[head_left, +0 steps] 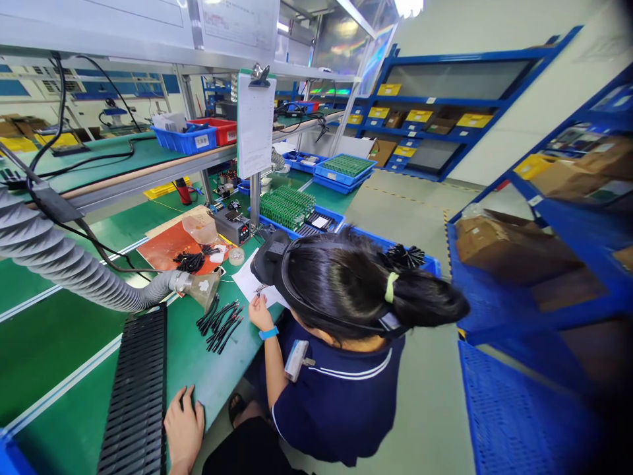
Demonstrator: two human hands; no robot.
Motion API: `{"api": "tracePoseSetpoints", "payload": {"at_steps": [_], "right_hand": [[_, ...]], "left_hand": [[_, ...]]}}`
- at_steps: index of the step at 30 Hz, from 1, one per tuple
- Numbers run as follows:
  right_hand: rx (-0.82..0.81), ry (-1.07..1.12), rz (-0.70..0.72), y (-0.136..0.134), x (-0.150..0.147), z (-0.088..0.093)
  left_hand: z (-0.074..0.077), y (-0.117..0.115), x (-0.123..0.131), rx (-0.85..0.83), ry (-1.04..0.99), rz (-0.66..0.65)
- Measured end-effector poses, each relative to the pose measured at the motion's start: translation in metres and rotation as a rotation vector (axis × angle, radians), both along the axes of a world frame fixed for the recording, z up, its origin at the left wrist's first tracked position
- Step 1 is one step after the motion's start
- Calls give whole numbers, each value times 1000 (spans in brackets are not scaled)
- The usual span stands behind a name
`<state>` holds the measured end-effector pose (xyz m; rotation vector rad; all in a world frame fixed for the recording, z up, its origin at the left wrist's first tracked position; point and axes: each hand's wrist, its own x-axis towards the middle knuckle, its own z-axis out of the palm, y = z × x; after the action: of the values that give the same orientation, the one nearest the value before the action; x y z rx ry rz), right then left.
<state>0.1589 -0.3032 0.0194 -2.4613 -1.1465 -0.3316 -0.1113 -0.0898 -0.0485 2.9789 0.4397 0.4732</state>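
My left hand rests palm down on the edge of the green bench, fingers loosely bent and apart, holding nothing. Its fingers lie next to a long black slotted rack. Beyond my fingertips are several short black cables in a loose pile. My right hand is out of view. Close by on the right sits a co-worker in a dark blue shirt. That person's hand holds a small item over white paper; what it is cannot be made out.
A grey extraction hose ends in a clear nozzle above the bench. Behind stand a small grey control box, an orange sheet and a blue tray with green circuit boards. A clipboard hangs from the shelf.
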Motion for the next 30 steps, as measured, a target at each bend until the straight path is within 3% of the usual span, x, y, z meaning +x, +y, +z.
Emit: {"api": "tracePoseSetpoints", "payload": {"at_steps": [3,7,21,30], "right_hand": [[-12,0,-129,1,3,-11],[-5,3,-193,1,5,-19],[95,-31,-84,2,7,-23],[-135,-280,-133,2,8,-22]], "left_hand": [[0,0,0,13,-12,-8],[1,0,1,17,-19,-10],[-1,0,0,-5,2,1],[-1,0,0,-6,-8,-3]]}}
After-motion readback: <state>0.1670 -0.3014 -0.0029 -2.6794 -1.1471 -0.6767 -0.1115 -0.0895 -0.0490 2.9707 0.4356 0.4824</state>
